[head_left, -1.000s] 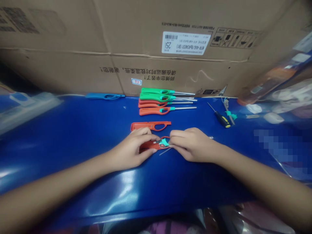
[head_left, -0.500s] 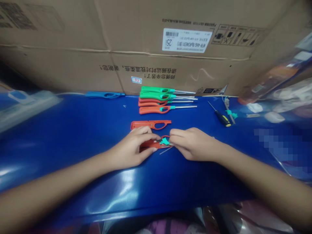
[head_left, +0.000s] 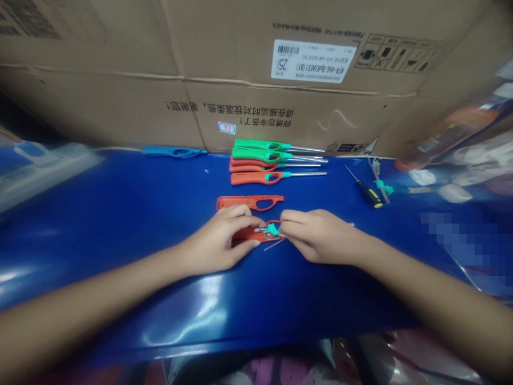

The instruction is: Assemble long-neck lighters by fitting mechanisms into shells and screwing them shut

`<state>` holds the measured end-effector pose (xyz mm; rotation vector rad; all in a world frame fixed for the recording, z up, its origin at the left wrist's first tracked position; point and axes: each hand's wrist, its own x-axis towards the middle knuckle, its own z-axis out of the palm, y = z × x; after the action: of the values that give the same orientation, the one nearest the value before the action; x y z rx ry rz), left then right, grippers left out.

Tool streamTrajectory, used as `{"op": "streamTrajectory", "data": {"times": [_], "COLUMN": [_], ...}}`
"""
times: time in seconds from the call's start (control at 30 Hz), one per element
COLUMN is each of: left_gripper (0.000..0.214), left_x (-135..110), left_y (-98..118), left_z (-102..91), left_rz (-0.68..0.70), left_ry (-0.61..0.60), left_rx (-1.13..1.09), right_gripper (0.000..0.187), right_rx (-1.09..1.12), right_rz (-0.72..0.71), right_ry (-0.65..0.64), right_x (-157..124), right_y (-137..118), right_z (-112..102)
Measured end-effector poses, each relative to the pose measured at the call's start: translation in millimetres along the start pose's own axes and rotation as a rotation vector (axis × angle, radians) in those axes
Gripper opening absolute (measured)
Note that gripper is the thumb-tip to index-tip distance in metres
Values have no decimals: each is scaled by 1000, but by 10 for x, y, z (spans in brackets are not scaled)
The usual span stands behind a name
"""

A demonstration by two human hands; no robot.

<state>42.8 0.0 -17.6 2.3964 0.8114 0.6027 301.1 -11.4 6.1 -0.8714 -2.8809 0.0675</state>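
Note:
My left hand is closed on an orange lighter shell half that lies on the blue table. My right hand pinches a small teal trigger piece sitting in that shell. A thin metal rod lies just in front of the shell. A second orange shell half rests a little farther back, untouched.
Finished green and orange long-nosed lighters lie in a row at the back, with a blue one to their left. A yellow-and-black screwdriver lies at the right. Big cardboard boxes wall off the back; plastic bags sit at both sides.
Both hands stay on the orange shell with only slight finger shifts. The view has drifted a little.

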Motion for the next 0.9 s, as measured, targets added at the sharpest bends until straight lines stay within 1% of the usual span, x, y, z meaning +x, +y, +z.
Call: {"op": "streamTrajectory", "data": {"times": [0.33, 0.43, 0.53, 0.63, 0.73, 0.8, 0.9], "left_gripper": [27, 35, 40, 37, 38, 39, 38], "left_x": [-23, -30, -26, -19, -14, -14, -17], "left_y": [-8, -7, 2, 15, 33, 48, 68], "left_z": [11, 5, 0, -6, -21, -32, -42], "left_rz": [7, 26, 87, 148, 171, 172, 168], "left_ry": [36, 22, -3, -28, -70, -88, -96], "left_rx": [32, 42, 87, 200, 302, 327, 347], "right_gripper": [25, 22, 21, 22, 23, 24, 23], "right_rx": [-10, -40, -51, -18, 16, 58, 179], "right_rz": [-23, -38, -35, -16, 7, 33, 77], "right_ry": [-8, -25, -35, -35, -28, -14, 37], "right_x": [-6, -8, -5, 1, 1, -2, -6], "right_y": [4, -4, -14, -16, -10, -6, 6], "right_z": [-15, -26, -32, -28, -18, -12, -15]}}
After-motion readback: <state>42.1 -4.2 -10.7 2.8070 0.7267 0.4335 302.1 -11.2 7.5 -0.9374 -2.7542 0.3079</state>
